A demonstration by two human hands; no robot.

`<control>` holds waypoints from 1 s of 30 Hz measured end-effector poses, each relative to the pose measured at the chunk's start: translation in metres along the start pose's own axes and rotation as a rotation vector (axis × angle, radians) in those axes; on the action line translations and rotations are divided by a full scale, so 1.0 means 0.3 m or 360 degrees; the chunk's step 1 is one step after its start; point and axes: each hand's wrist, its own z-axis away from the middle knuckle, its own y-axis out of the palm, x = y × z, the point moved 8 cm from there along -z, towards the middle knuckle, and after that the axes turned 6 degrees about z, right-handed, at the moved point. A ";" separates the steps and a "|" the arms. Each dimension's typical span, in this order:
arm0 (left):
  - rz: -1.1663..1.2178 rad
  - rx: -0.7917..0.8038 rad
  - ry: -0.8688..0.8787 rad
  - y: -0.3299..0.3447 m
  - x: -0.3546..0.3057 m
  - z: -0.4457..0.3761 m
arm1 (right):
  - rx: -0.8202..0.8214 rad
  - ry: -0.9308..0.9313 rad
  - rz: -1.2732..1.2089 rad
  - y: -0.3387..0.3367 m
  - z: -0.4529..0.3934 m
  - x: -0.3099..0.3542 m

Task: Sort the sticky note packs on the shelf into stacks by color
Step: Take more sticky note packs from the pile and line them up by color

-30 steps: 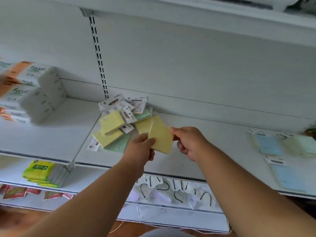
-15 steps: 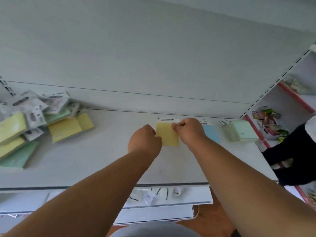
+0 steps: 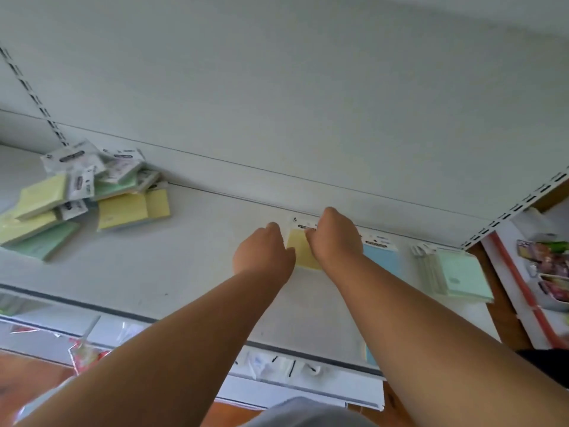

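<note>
A yellow sticky note pack [image 3: 302,249] lies against the back of the white shelf [image 3: 191,272], between my two hands. My left hand [image 3: 261,252] grips its left edge and my right hand [image 3: 334,237] pinches its top right corner near the white header card. To the right lie a blue pack [image 3: 381,257] and a stack of green packs [image 3: 458,272]. At the far left sits a mixed heap of yellow and green packs [image 3: 92,195]. Whether the yellow pack rests fully on the shelf is hidden by my hands.
The shelf's back panel rises right behind the packs. A slotted upright [image 3: 511,208] bounds the shelf on the right, with snack packets [image 3: 548,257] on the neighbouring shelf. Lower shelves hold hooks and packets [image 3: 89,355]. The shelf's front edge [image 3: 123,315] runs below my forearms.
Both hands carried the yellow pack from the mixed heap at the left to the spot beside the blue pack, then lowered it toward the back of the shelf. The camera turned right.
</note>
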 end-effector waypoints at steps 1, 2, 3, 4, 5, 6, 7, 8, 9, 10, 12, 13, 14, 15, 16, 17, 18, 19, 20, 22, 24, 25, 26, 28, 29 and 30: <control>0.0016 -0.0030 0.0000 -0.018 0.014 0.005 | 0.0002 -0.0053 -0.0055 0.003 0.006 0.025; 0.0033 -0.0063 -0.0011 -0.040 0.033 0.010 | 0.0011 -0.0113 -0.0111 0.011 0.014 0.054; 0.0053 -0.0098 -0.0036 -0.064 0.060 0.014 | 0.0026 -0.0172 -0.0163 0.021 0.023 0.089; 0.0071 -0.0132 -0.0071 -0.090 0.094 0.016 | 0.0044 -0.0221 -0.0208 0.032 0.032 0.127; 0.0084 -0.0162 -0.0111 -0.119 0.137 0.017 | 0.0065 -0.0260 -0.0249 0.041 0.042 0.171; 0.0093 -0.0190 -0.0153 -0.153 0.184 0.018 | 0.0090 -0.0295 -0.0293 0.050 0.054 0.222; 0.0101 -0.0213 -0.0195 -0.190 0.237 0.018 | 0.0122 -0.0336 -0.0341 0.062 0.068 0.281; 0.0105 -0.0241 -0.0232 -0.234 0.292 0.017 | 0.0157 -0.0381 -0.0388 0.073 0.085 0.346; 0.0107 -0.0277 -0.0262 -0.282 0.347 0.012 | 0.0189 -0.0426 -0.0433 0.086 0.101 0.418; 0.0110 -0.0317 -0.0284 -0.335 0.401 0.004 | 0.0220 -0.0465 -0.0473 0.101 0.116 0.491; 0.0138 -0.0396 -0.0310 -0.438 0.502 -0.010 | 0.0299 -0.0537 -0.0539 0.138 0.146 0.645; 0.0155 -0.0428 -0.0306 -0.487 0.551 -0.017 | 0.0342 -0.0578 -0.0572 0.157 0.159 0.729; 0.0155 -0.0445 -0.0288 -0.533 0.595 -0.024 | 0.0379 -0.0604 -0.0613 0.172 0.171 0.810; 0.0137 -0.0454 -0.0255 -0.579 0.634 -0.030 | 0.0402 -0.0607 -0.0659 0.186 0.181 0.886; 0.0121 -0.0473 -0.0212 -0.626 0.670 -0.034 | 0.0410 -0.0604 -0.0693 0.196 0.191 0.955; 0.0119 -0.0502 -0.0171 -0.673 0.706 -0.039 | 0.0410 -0.0599 -0.0714 0.207 0.198 1.022; 0.0126 -0.0534 -0.0143 -0.722 0.744 -0.047 | 0.0403 -0.0588 -0.0723 0.220 0.205 1.082; 0.0133 -0.0564 -0.0137 -0.767 0.785 -0.057 | 0.0392 -0.0564 -0.0716 0.233 0.211 1.136; 0.0131 -0.0575 -0.0148 -0.805 0.828 -0.070 | 0.0390 -0.0522 -0.0705 0.252 0.215 1.181; 0.0120 -0.0514 -0.0179 -0.847 0.905 -0.103 | 0.0426 -0.0393 -0.0746 0.295 0.217 1.247; 0.0109 -0.0369 -0.0164 -0.854 0.954 -0.129 | 0.0493 -0.0153 -0.0956 0.342 0.210 1.272; 0.0114 -0.0306 -0.0135 -0.853 0.969 -0.137 | 0.0521 -0.0003 -0.1095 0.360 0.207 1.275; 0.0132 -0.0266 -0.0098 -0.855 0.978 -0.144 | 0.0541 0.0125 -0.1211 0.370 0.206 1.275; 0.0213 -0.0255 -0.0037 -0.868 0.988 -0.156 | 0.0599 0.0190 -0.1326 0.364 0.207 1.281; 0.0274 -0.0281 -0.0034 -0.880 0.994 -0.162 | 0.0614 0.0161 -0.1367 0.344 0.210 1.286; 0.0343 -0.0323 -0.0046 -0.893 1.001 -0.170 | 0.0612 0.0124 -0.1408 0.318 0.215 1.283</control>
